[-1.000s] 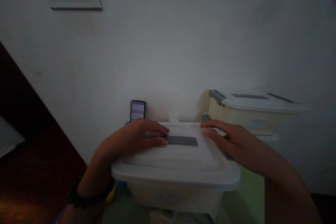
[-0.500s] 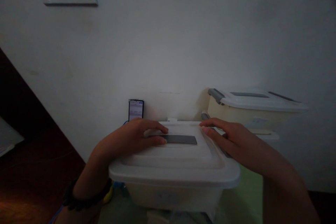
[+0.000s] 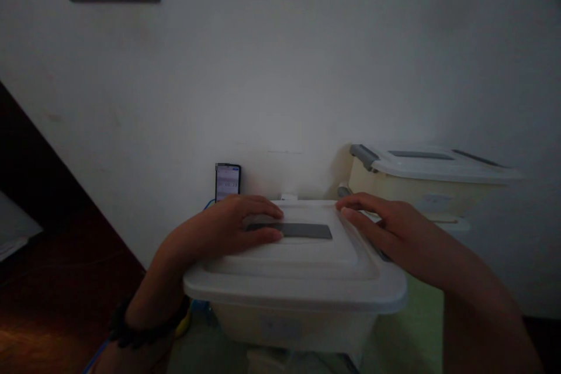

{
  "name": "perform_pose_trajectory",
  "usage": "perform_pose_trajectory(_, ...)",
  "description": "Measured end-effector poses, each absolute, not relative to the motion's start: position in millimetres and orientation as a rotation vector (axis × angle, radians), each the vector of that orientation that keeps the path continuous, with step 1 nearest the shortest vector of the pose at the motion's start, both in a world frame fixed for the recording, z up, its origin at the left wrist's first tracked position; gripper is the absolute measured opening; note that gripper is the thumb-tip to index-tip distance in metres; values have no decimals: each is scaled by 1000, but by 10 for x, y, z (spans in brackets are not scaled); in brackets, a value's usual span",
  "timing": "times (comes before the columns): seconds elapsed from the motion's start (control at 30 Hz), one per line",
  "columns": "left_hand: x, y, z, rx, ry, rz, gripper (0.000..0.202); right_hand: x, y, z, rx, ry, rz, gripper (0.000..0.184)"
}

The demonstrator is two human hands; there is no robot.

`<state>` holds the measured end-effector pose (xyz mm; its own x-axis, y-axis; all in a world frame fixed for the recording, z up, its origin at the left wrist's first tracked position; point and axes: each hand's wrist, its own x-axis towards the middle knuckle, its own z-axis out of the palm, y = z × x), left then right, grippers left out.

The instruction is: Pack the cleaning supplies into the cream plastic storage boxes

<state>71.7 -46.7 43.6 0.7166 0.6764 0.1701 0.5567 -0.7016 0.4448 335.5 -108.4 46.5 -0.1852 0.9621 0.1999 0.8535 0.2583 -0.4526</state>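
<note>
A white storage box with a flat lid [image 3: 289, 286] stands in front of me, with a grey strip [image 3: 309, 231] set in the lid's top. My left hand [image 3: 243, 225] lies on the left part of the lid, thumb and fingers apart across the strip's left end. At the lid's right edge rests my right hand [image 3: 383, 222]. Its thumb and forefinger are stretched out toward the far corner, while the other fingers are hidden. Beneath that hand a dark grey piece at the lid's side, perhaps a latch, shows only in part.
Behind to the right, another lidded box [image 3: 421, 184] with grey latches sits on a stack. A phone [image 3: 228, 181] with a lit screen leans upright by the wall [image 3: 280, 82]. Green surface [image 3: 414, 327] shows under the near box. Something yellow [image 3: 183, 324] lies beside my left wrist.
The view has shifted slightly, so the near box appears a little larger and farther right. Both hands keep their places on the lid.
</note>
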Motion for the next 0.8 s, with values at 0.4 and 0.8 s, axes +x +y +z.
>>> perform_pose_trajectory(0.4, 726, -482, 484, 2483, 1047, 432, 31, 3361, -1067, 480, -1588, -2074, 323, 34)
perform_pose_trajectory(0.8, 704, -466, 461, 2455, 986, 447, 29, 3370, -1054, 476, -1546, -2025, 355, 39)
